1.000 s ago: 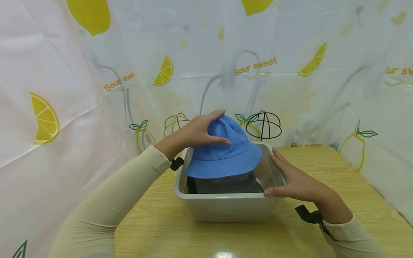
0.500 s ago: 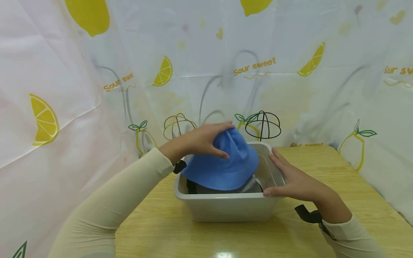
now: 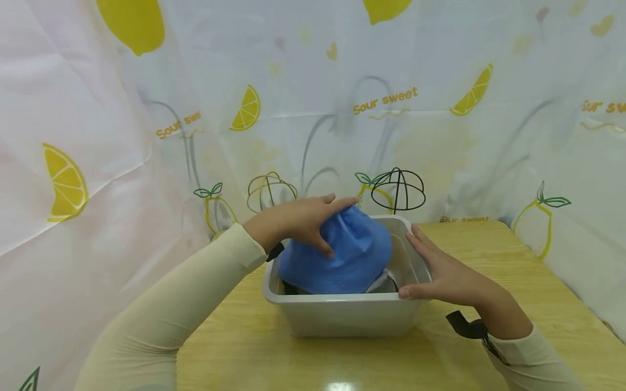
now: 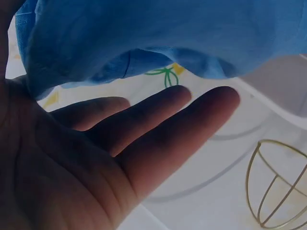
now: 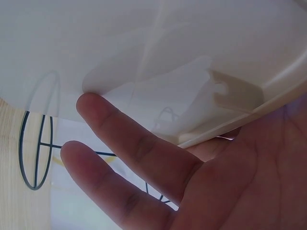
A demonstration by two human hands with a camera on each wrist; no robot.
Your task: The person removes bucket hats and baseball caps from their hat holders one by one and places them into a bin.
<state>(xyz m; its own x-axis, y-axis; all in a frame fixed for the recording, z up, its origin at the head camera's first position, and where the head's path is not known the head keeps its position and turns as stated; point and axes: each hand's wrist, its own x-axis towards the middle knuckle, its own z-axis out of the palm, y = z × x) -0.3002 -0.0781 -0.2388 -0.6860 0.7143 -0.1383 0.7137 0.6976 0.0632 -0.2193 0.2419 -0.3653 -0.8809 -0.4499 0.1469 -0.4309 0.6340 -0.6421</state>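
A blue bucket hat (image 3: 354, 250) sits in the light grey plastic basin (image 3: 349, 315), its crown slumped. My left hand (image 3: 303, 217) lies over the hat's left side, thumb spread across the crown. In the left wrist view, several straight fingers (image 4: 177, 129) stand apart from the blue cloth (image 4: 158, 28); whether the index finger touches it is hidden. My right hand (image 3: 450, 277) rests at the basin's right front corner, its thumb on the rim. Two straight fingers (image 5: 134, 139) lie by the basin's outer wall in the right wrist view.
Under the blue hat, a grey cloth piece (image 3: 379, 282) and dark edges show. Behind the basin stand a gold wire hat stand (image 3: 271, 193) and a black one (image 3: 398, 190). The wooden table (image 3: 484, 255) meets a lemon-print curtain (image 3: 303, 70).
My left hand has come down with the blue hat, which now sits lower in the basin and covers most of the dark grey item. The right hand stays at the corner.
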